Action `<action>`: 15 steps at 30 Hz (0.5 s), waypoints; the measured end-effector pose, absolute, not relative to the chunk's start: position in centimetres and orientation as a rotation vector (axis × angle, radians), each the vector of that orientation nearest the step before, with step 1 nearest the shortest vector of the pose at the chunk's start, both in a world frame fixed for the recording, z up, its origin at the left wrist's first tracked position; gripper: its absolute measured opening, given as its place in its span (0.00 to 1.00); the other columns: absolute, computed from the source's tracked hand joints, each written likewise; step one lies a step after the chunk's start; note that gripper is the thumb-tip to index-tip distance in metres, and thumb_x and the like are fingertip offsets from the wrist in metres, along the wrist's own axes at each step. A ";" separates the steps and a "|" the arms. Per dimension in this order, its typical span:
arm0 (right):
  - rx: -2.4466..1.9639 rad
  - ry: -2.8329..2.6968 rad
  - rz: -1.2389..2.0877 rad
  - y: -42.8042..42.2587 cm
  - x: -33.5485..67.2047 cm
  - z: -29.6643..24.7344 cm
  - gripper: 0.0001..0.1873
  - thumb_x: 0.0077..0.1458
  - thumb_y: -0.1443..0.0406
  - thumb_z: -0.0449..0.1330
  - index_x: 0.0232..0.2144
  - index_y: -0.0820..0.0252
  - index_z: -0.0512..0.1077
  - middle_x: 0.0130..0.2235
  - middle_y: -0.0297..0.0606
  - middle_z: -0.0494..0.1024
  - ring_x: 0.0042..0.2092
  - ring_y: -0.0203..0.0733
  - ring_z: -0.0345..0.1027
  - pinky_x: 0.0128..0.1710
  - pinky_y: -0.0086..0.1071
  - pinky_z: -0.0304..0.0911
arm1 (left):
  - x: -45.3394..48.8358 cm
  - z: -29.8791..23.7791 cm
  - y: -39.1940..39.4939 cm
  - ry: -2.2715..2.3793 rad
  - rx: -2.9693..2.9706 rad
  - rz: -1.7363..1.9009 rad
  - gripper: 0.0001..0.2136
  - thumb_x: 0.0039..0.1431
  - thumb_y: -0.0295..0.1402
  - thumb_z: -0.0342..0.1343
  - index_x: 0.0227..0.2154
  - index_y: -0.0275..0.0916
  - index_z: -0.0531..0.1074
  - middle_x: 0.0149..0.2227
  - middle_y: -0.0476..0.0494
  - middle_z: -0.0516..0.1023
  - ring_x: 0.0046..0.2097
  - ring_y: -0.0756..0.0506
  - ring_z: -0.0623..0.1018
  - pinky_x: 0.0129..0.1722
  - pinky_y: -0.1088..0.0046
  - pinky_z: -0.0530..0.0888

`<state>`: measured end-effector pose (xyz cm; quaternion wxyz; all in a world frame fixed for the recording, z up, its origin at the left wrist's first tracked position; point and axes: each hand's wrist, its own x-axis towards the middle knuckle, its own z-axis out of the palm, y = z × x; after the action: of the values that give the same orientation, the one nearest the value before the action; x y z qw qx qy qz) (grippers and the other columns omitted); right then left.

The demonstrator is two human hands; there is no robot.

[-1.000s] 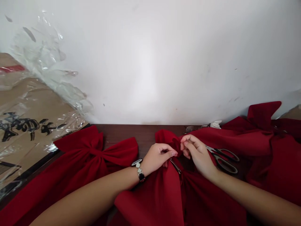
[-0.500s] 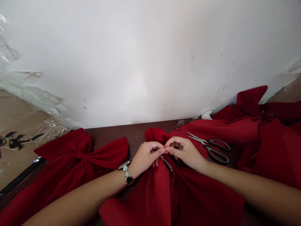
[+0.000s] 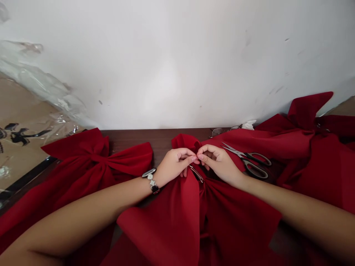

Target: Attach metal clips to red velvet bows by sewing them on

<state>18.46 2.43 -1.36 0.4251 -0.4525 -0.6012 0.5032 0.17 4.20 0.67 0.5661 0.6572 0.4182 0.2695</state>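
My left hand and my right hand meet above a red fabric bow, thumbs and forefingers pinched with the tips close together. What they pinch, if anything, is too small to make out. Just below the fingertips, a slim metal clip lies on the gathered middle of the bow. A watch and a bracelet with pale and black pieces are on my left wrist. The hands cover part of the bow's upper loop.
Another red bow lies at left, beside a plastic-wrapped cardboard box. Scissors rest at right, by more red fabric bows. Eyeglasses and a crumpled white piece sit against the white wall.
The view has tilted down, so the hands and tabletop things appear higher. Both hands keep nearly the same pinched pose over the bow.
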 end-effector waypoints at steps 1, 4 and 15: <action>-1.137 -1.508 1.253 2.4 18.5 -1.4 0.14 0.55 0.56 0.61 0.31 0.61 0.69 0.23 0.29 0.68 0.22 0.30 0.58 0.23 0.27 0.56 | 0.2 0.6 4.2 0.986 1.532 0.639 0.07 0.60 0.34 0.54 0.33 0.34 0.70 0.31 0.45 0.80 0.17 0.57 0.68 0.17 0.83 0.66; -1.138 -1.523 1.246 2.3 18.5 -1.2 0.15 0.55 0.55 0.61 0.31 0.61 0.69 0.24 0.30 0.68 0.22 0.30 0.58 0.23 0.27 0.56 | 0.2 0.4 4.2 0.990 1.514 0.636 0.07 0.59 0.35 0.55 0.33 0.35 0.68 0.32 0.43 0.81 0.17 0.57 0.69 0.16 0.83 0.67; -1.072 -1.441 1.279 2.2 18.6 -1.2 0.17 0.55 0.51 0.60 0.31 0.58 0.64 0.27 0.30 0.69 0.24 0.30 0.59 0.23 0.26 0.57 | 0.3 0.7 4.1 0.918 1.530 0.674 0.07 0.61 0.33 0.54 0.33 0.34 0.66 0.33 0.43 0.80 0.18 0.57 0.70 0.16 0.84 0.68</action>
<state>18.60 2.19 -1.23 0.4515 -0.4337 -0.5833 0.5175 0.31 4.06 0.70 0.5788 0.6542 0.3923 0.2882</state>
